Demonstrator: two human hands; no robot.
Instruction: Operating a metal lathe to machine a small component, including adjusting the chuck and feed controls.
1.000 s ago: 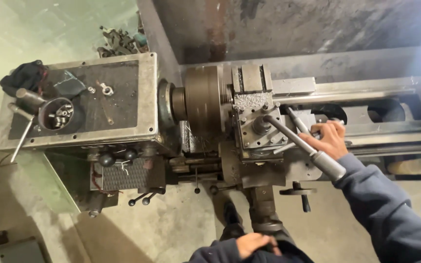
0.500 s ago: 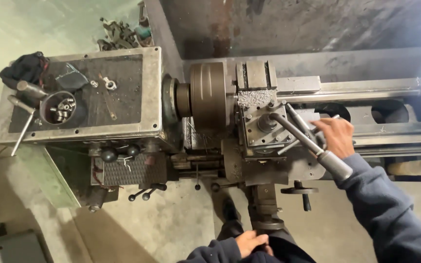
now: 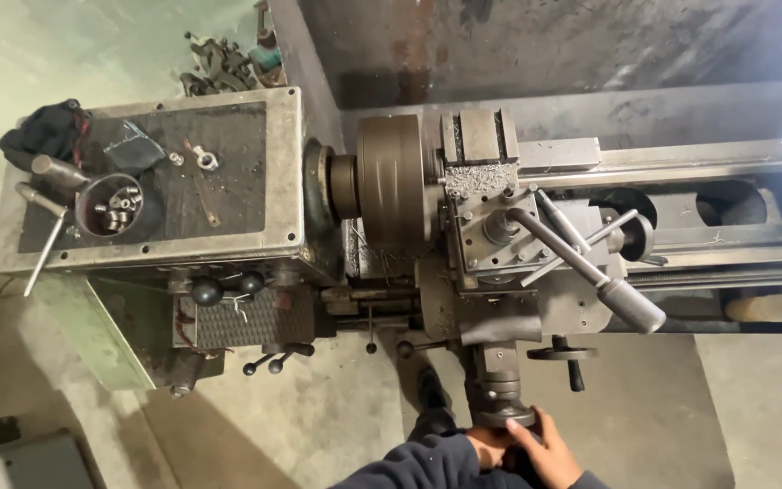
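Right hand fingers curled round the dark round cross-slide handwheel at the lathe's near edge, left hand pressed to it from below, grip partly hidden, bare concrete floor open alongside, long knurled steel lever slanted above, smooth cylindrical chuck beyond

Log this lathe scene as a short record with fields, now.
Machine: metal lathe, seen from above
Left hand: on the cross-slide handwheel at the lathe's front
Right hand: not in view
Tool post lever: untouched, points to the lower right
Chuck: beside the tool post
Headstock top: round tin of small parts, loose tools
Floor: concrete
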